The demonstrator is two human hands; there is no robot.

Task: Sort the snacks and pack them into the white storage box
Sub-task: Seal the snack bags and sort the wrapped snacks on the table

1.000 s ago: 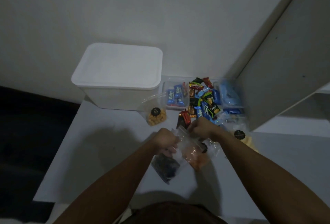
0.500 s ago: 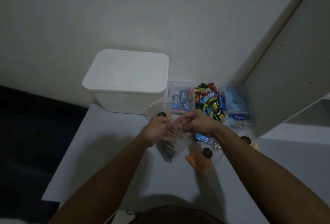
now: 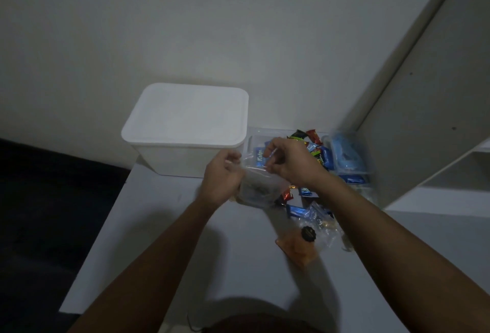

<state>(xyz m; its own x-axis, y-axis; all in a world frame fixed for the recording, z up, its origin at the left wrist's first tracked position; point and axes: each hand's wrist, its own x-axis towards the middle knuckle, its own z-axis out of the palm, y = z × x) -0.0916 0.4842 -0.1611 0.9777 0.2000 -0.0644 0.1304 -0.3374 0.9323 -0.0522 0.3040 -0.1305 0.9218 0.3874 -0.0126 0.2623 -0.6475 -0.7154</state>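
Note:
A clear plastic bag with a dark snack (image 3: 258, 190) hangs above the table between both hands. My left hand (image 3: 222, 178) grips its left side and my right hand (image 3: 287, 161) pinches its top edge. The white storage box (image 3: 185, 131) stands at the back of the table with its lid on, just left of my hands. A clear bag of orange snacks with a black sticker (image 3: 299, 246) lies on the table below my right forearm. Several coloured wrapped snacks (image 3: 313, 147) are heaped behind my right hand.
A clear tray (image 3: 254, 139) and a clear container with a blue pack (image 3: 347, 155) sit against the wall. More blue wrappers (image 3: 297, 210) lie on the table (image 3: 148, 253). A white shelf unit (image 3: 424, 120) rises at the right. The table's left edge drops to dark floor.
Both hands have lifted the dark-snack bag up and back toward the white box. The orange-snack bag was let go and now lies on the table.

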